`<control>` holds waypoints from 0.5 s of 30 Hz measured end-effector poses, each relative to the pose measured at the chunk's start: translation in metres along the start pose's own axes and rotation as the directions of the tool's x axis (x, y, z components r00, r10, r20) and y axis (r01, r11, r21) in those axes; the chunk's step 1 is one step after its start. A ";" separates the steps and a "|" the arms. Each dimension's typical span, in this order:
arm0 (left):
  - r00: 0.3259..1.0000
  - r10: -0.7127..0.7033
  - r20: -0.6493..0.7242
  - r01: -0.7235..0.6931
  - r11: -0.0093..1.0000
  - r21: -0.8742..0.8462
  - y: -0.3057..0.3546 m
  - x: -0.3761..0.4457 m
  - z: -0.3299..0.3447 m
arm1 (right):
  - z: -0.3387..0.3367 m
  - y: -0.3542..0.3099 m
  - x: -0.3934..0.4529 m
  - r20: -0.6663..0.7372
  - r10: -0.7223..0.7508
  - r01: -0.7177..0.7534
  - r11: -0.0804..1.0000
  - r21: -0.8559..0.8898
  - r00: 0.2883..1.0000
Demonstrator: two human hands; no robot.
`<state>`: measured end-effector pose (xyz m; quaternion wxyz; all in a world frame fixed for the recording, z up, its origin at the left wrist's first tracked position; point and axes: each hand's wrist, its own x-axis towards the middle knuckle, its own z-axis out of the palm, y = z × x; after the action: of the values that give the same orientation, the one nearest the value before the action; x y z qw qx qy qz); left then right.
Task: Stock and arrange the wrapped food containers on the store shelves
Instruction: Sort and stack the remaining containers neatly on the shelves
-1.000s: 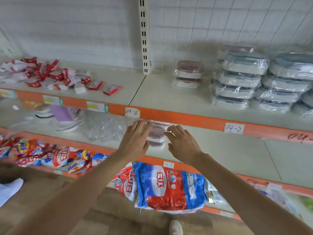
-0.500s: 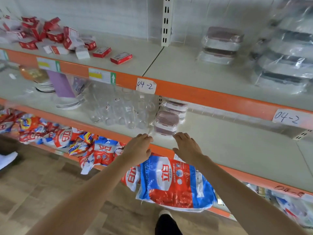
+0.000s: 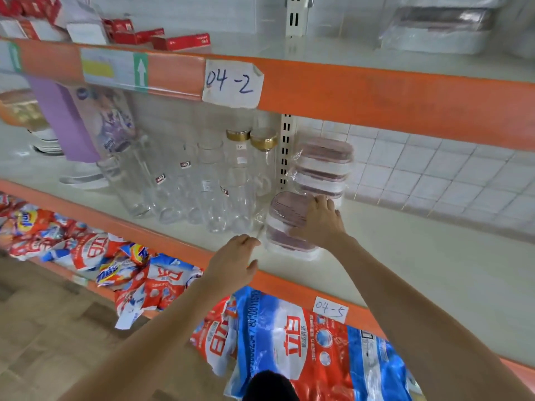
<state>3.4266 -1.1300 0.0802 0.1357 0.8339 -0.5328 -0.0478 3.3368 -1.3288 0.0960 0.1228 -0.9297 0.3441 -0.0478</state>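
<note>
Near the front of the middle shelf (image 3: 419,256) stands a plastic-wrapped stack of pink-lidded food containers (image 3: 285,218). My right hand (image 3: 320,222) grips the right side of that stack, fingers reaching over its top. A second wrapped stack of the same containers (image 3: 322,169) stands right behind it, against the shelf upright. My left hand (image 3: 234,263) hovers over the shelf's front edge, just left of the front stack, fingers loosely curled and holding nothing. A larger wrapped container (image 3: 437,28) rests on the upper shelf at top right.
Several clear glass tumblers and gold-lidded jars (image 3: 202,183) crowd the shelf directly left of the stacks. A purple box (image 3: 84,123) and plates sit further left. Red cartons (image 3: 179,41) lie on the upper shelf. Detergent bags (image 3: 289,340) fill the bottom shelf.
The view has dropped and moved closer to the middle shelf. My right hand reached forward and took hold of the front stack. My left hand stayed near the shelf edge.
</note>
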 end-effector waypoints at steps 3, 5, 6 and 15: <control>1.000 -0.008 0.023 0.008 1.000 -0.012 0.006 0.011 -0.002 | -0.008 0.008 -0.020 -0.046 -0.006 0.010 0.997 0.078 0.999; 0.999 0.020 0.029 -0.020 1.000 -0.018 0.013 0.021 -0.005 | -0.011 0.022 -0.045 -0.076 0.029 -0.017 0.988 0.156 0.997; 0.998 0.046 0.044 -0.045 0.999 -0.017 0.018 0.028 -0.006 | -0.011 0.032 -0.059 -0.090 0.058 -0.040 0.981 0.188 0.994; 0.930 0.070 0.362 -0.173 0.950 0.259 0.046 0.099 0.026 | 0.005 0.106 -0.149 -0.126 0.250 -0.226 0.957 0.181 0.960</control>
<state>3.4224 -1.2418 0.0745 -0.0800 0.7880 -0.6007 -0.1085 3.1584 -1.3085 0.0624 0.1781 -0.8619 0.4566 -0.1297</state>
